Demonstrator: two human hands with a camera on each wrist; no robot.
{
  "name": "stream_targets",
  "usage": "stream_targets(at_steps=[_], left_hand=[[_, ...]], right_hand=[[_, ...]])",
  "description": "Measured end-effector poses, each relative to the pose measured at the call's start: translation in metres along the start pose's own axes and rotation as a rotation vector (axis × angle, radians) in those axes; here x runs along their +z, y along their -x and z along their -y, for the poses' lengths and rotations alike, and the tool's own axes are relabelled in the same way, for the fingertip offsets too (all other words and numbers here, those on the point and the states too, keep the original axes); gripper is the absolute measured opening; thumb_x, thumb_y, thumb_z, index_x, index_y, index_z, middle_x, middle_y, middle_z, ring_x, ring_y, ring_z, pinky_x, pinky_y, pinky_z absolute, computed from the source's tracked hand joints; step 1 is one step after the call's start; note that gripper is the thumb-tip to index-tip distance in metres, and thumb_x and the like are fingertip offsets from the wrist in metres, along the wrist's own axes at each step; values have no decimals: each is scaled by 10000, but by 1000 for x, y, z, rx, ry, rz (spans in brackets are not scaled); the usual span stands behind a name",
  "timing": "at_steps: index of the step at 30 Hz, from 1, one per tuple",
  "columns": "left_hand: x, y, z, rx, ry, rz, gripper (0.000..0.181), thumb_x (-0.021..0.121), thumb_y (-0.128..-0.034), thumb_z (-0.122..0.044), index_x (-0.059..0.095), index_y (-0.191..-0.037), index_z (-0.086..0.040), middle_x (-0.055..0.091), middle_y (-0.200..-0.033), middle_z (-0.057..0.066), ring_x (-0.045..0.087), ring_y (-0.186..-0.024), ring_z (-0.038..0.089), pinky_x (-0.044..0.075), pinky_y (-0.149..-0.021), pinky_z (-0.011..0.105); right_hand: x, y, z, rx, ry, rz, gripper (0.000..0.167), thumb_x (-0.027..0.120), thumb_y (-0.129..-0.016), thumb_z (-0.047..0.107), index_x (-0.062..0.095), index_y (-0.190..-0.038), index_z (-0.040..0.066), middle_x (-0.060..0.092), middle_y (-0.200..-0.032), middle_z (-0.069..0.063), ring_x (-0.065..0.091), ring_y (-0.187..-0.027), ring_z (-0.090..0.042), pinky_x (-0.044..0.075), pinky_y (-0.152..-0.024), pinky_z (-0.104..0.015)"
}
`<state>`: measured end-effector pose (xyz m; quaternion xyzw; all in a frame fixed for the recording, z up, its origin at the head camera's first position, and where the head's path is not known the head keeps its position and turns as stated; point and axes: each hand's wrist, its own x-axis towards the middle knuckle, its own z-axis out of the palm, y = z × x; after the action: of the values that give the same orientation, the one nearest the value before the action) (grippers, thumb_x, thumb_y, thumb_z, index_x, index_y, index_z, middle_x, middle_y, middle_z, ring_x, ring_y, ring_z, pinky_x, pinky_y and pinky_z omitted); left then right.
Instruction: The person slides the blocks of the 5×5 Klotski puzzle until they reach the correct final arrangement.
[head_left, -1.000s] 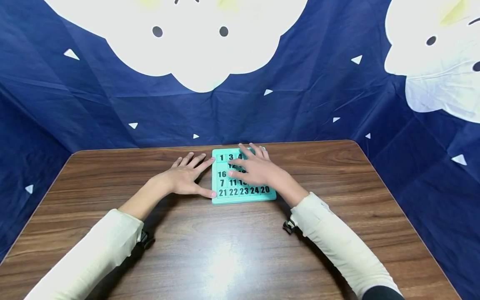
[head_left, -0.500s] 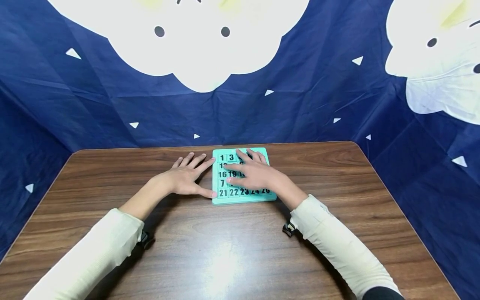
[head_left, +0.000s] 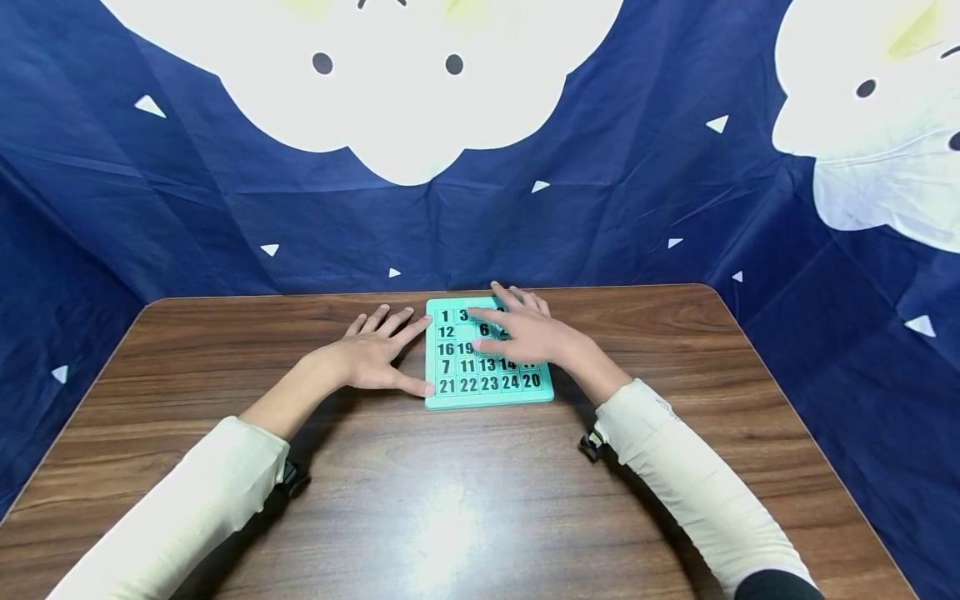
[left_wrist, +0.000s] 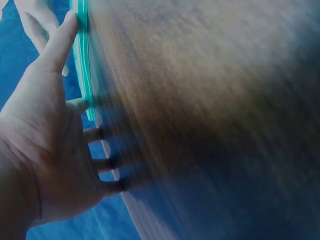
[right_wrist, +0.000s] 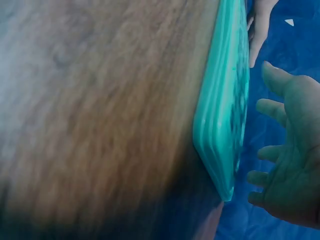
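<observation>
A teal number board (head_left: 490, 402) lies flat near the table's far edge, with black-numbered tiles in rows and a gap in the second row, right of 12. Fingers spread, the left hand (head_left: 367, 360) touches the board's left edge with thumb and index fingertip; the left wrist view shows this hand (left_wrist: 50, 125) against the board's side (left_wrist: 82, 55). Over the upper right tiles is the right hand (head_left: 536, 333), fingers extended, covering several numbers. In the right wrist view, that hand (right_wrist: 300, 155) appears apart from the board (right_wrist: 220, 125), holding nothing.
The brown wooden table (head_left: 450, 500) extends around the board. Behind it and at the sides hangs a blue cloth (head_left: 337, 217) with white cloud shapes and small triangles. A dark device (head_left: 292, 479) is at the left wrist and another (head_left: 592, 444) at the right.
The right hand has shifted right and toward the far edge since half a second ago, uncovering 12, the gap and lower tiles. The left hand keeps its place at the board's edge.
</observation>
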<state>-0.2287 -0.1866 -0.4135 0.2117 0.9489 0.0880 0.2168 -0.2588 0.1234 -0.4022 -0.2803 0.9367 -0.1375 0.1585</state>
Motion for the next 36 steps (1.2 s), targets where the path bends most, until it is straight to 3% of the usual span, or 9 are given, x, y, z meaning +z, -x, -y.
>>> stream_targets(at_steps=[6, 16, 20, 27, 36], left_hand=[[1, 0, 0, 0, -1, 4, 1312, 647, -874, -964, 6, -1840, -350, -15, -1933, 110, -92, -1764, 518, -34, -1392, 770], [3, 0, 1, 4, 6, -4, 1312, 646, -873, -966, 4, -1840, -356, -16, -1933, 112, -99, -1762, 522, -43, -1388, 773], [2, 0, 2, 9, 11, -9, 1315, 655, -872, -961, 6, -1840, -352, -13, -1932, 115, -96, -1761, 525, -42, -1389, 772], [1, 2, 2, 20, 14, -12, 1318, 661, -874, -955, 9, -1841, -340, -9, -1930, 129, -100, -1759, 529, -41, -1388, 775], [1, -1, 4, 20, 10, -6, 1322, 662, -868, -962, 13, -1841, -346, -16, -1931, 125, -96, -1762, 527, -37, -1386, 779]], right_hand=[[7, -6, 0, 9, 13, 7, 588, 369, -1200, 622, 394, -1759, 441, -38, -1933, -87, -38, -1782, -469, 23, -1411, -724], [6, 17, 9, -39, 56, 31, 588, 351, -1192, 648, 512, -1706, 411, 38, -1927, -121, -1, -1780, -483, 25, -1399, -763], [1, 20, 1, -14, 16, -16, 598, 377, -1196, 618, 536, -1703, 343, 67, -1925, -140, 22, -1776, -495, 23, -1396, -760], [1, 13, -10, 38, 13, -25, 615, 386, -1198, 611, 456, -1748, 345, 39, -1924, -160, 5, -1773, -504, 16, -1400, -746], [10, 1, 7, 32, 67, 0, 654, 374, -1185, 656, 358, -1783, 394, 45, -1930, -114, 1, -1787, -455, 17, -1423, -712]])
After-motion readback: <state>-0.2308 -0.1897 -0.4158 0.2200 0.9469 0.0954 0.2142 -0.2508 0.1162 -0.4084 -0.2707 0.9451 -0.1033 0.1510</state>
